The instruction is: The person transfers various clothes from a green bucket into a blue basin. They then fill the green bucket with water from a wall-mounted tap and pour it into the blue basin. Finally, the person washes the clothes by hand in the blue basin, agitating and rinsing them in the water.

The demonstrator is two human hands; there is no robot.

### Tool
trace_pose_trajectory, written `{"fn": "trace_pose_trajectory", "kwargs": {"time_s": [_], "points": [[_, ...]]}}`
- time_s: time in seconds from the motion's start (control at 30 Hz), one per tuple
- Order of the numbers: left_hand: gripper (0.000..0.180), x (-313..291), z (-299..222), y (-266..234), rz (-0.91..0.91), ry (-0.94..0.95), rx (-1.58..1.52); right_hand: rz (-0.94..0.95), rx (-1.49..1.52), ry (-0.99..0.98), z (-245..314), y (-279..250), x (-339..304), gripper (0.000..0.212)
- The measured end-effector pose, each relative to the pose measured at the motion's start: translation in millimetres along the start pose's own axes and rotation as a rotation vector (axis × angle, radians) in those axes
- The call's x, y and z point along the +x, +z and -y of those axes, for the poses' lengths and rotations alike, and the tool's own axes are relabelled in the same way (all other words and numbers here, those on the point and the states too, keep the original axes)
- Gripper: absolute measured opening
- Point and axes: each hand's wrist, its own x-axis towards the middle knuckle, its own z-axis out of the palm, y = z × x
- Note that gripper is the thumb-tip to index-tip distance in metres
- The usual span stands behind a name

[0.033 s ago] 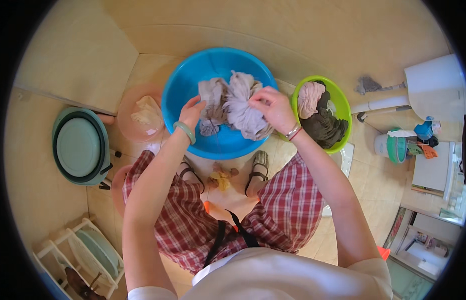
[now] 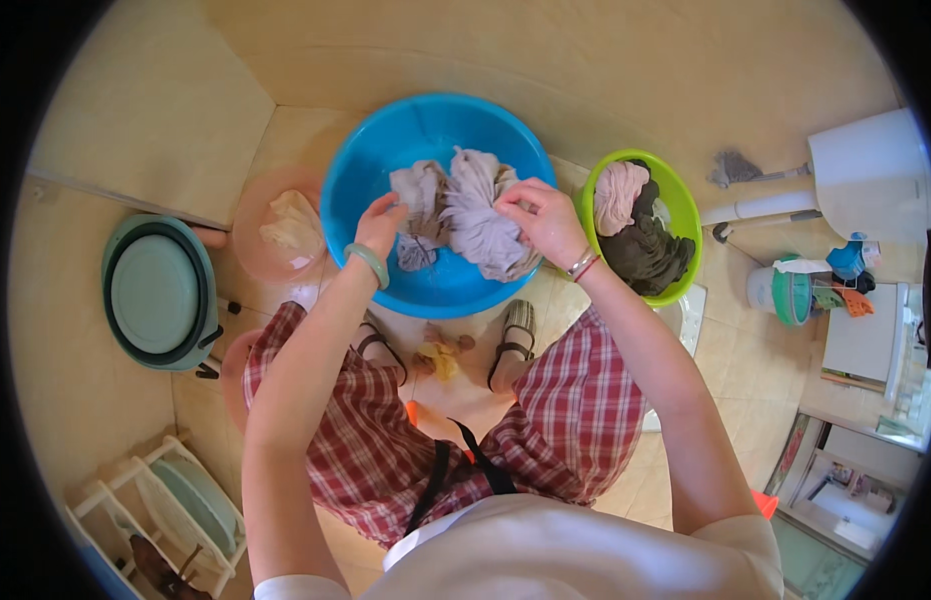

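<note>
A large blue basin (image 2: 357, 165) stands on the floor in front of my feet. Over it hangs a bunched, pale grey-lilac cloth (image 2: 482, 225), gathered into folds; its exact kind does not show. My left hand (image 2: 378, 226) pinches its left part, fingers curled against the fabric. On the right side of the bundle, the thumb and fingers of my right hand (image 2: 545, 218) are closed on a fold. Close by on the right, a lime-green basin (image 2: 694, 225) holds a twisted pale pink cloth (image 2: 618, 199) and a dark olive cloth (image 2: 645, 250).
Left of the blue basin sits a translucent pink basin (image 2: 247, 235) with a cream cloth (image 2: 293, 225). A folded teal basin (image 2: 155, 290) leans by the left wall. A white rack (image 2: 115, 500) stands lower left. At right are a white bucket (image 2: 761, 289) and a toilet brush (image 2: 733, 168).
The grey cloth hangs slightly lower and a little further left. Both hands keep hold of it with almost no shift.
</note>
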Motion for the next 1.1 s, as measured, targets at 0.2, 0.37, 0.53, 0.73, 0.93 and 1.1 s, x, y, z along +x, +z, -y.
{"fn": "trace_pose_trajectory", "kwargs": {"time_s": [0.2,0.37,0.53,0.73,0.93,1.1], "points": [[0.042,1,0,6,0.117,-0.081,-0.112,-0.305,-0.418,0.141,-20,-77,14,0.024],[0.035,-5,-7,41,0.312,-0.079,-0.081,-0.361,-0.922,0.457,-76,-137,6,0.057],[0.030,-8,-4,76,0.434,-0.118,-0.117,-0.335,-0.617,0.621,-134,-154,-13,0.040],[0.036,-18,-9,89,0.507,-0.109,-0.137,-0.434,0.770,0.151,-56,-158,-5,0.016],[0.051,-41,-50,100,0.513,-0.253,-0.411,-0.269,0.095,-0.031,48,-127,11,0.008],[0.036,-18,-40,80,0.503,-0.102,-0.496,-0.115,0.293,-0.022,52,-69,8,0.009]]}}
